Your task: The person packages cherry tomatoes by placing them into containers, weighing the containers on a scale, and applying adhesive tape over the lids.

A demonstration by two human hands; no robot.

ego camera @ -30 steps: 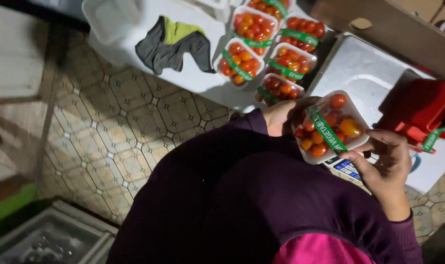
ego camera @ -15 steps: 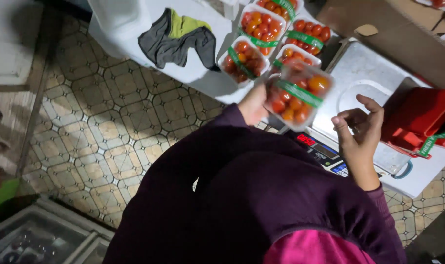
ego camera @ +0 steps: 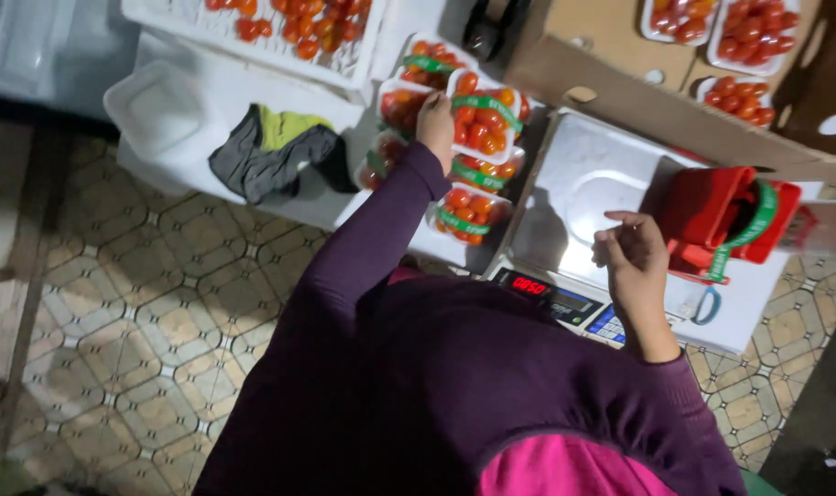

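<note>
While the left hand [ego camera: 435,118] is stretched out over the stack of punnets, its fingers are wrapped on the edge of a clear punnet of cherry tomatoes [ego camera: 485,118] with a green band across it — so that hand is gripping the punnet, which sits on top of the other filled punnets [ego camera: 468,213] on the white surface just left of the scale. Those tomatoes are a mix of red and orange. The right hand [ego camera: 634,262] hangs over the steel platform of the digital scale [ego camera: 588,179], fingers loosely curled and holding nothing, not touching the pan as far as I can tell. The scale's red display is lit at the front edge.

Right of the scale there's a red tape dispenser [ego camera: 725,216] with a green strip looped around it. Behind it, a cardboard box [ego camera: 620,64] has more filled punnets inside. Further left, a white crate [ego camera: 280,37] holds loose tomatoes, and a dark grey and yellow-green cloth [ego camera: 275,152] is bunched on the white top. Patterned floor tiles [ego camera: 151,303] below — the purple sleeve covers the near part of the view.
</note>
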